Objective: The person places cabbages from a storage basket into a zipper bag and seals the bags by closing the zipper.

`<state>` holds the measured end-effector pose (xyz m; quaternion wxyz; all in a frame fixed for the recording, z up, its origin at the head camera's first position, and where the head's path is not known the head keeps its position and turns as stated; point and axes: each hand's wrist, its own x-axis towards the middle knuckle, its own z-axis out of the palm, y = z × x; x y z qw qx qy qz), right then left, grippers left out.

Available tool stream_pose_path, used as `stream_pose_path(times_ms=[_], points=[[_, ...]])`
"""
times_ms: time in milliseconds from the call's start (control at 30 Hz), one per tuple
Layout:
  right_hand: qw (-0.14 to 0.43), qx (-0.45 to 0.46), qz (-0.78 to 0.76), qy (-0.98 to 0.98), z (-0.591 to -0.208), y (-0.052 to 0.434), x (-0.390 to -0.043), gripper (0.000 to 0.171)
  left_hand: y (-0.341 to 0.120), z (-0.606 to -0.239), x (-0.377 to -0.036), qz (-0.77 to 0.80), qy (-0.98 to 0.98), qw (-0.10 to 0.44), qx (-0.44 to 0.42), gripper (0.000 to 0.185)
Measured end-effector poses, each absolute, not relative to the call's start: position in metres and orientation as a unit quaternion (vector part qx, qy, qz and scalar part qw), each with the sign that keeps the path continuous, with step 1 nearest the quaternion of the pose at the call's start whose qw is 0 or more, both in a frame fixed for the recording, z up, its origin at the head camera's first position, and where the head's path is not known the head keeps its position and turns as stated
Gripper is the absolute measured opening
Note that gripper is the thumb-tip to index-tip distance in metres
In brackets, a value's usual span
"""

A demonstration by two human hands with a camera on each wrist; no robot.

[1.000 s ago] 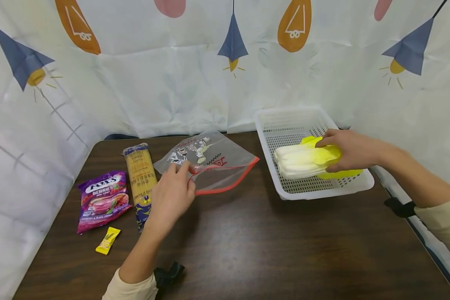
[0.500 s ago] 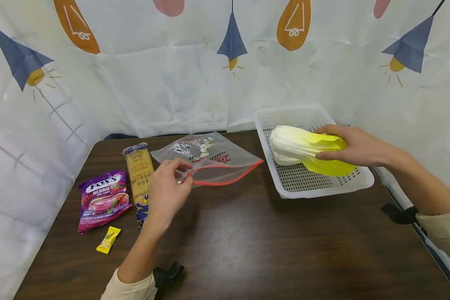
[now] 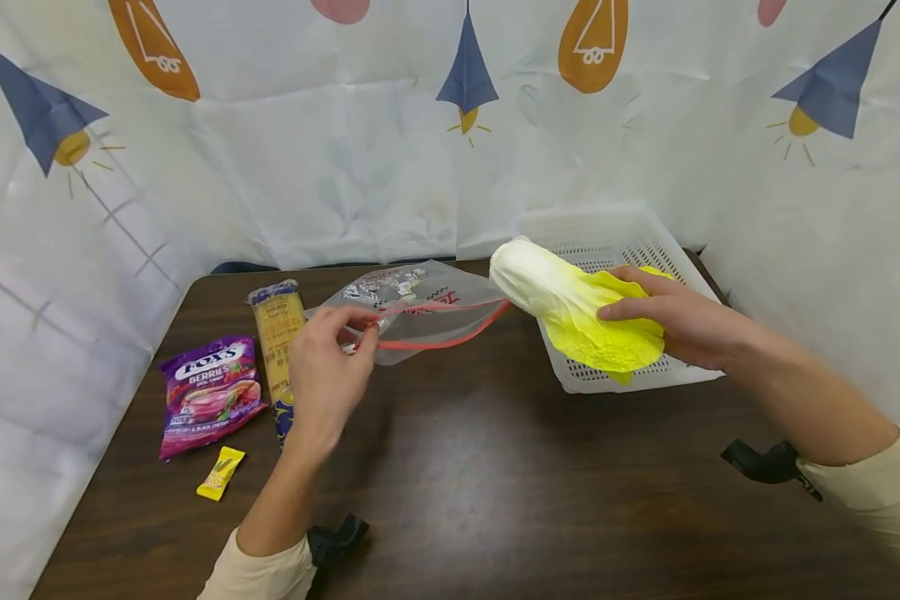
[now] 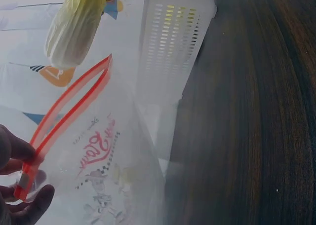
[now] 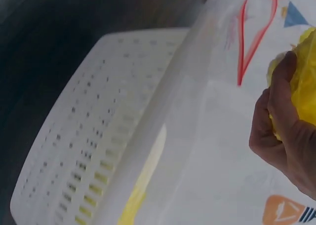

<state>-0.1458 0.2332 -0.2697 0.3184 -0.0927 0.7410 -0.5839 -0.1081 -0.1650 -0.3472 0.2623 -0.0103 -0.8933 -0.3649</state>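
A clear zip bag (image 3: 450, 292) with a red zip edge and cartoon print lies over the table, its mouth parted. My left hand (image 3: 326, 375) pinches the mouth's left corner, close to the slider, between thumb and fingers. A napa cabbage (image 3: 562, 292), white at the base and yellow at the leaves, hangs above the basket's left side. My right hand (image 3: 678, 321) grips it by the leafy end, thumb on top. In the left wrist view the cabbage's white base (image 4: 66, 47) points toward the bag's red mouth (image 4: 74, 104), apart from it.
The white slotted basket (image 3: 592, 218) stands at the back right; something yellow shows through its slots in the wrist views. On the left lie a noodle pack (image 3: 277, 325), a purple candy bag (image 3: 212, 392) and a small yellow wrapped sweet (image 3: 221, 473). A patterned curtain (image 3: 345, 167) hangs behind.
My right hand has lifted the cabbage up out of the basket and moved it left toward the bag. My left hand keeps its pinch on the bag and has shifted slightly left.
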Motion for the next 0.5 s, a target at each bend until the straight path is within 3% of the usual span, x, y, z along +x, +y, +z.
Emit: stream_pose_path(times_ms=[200,500], points=[[0.293,-0.123,-0.578,0.751,-0.276,0.211,-0.135,0.057,-0.166,-0.345,-0.107,-0.367,-0.887,0.28,-0.002,0.011],[0.157,-0.233,-0.419,0.863,-0.293,0.18,-0.12,0.05,-0.165,-0.344,-0.107,-0.361,-0.878,0.314,-0.01,0.014]])
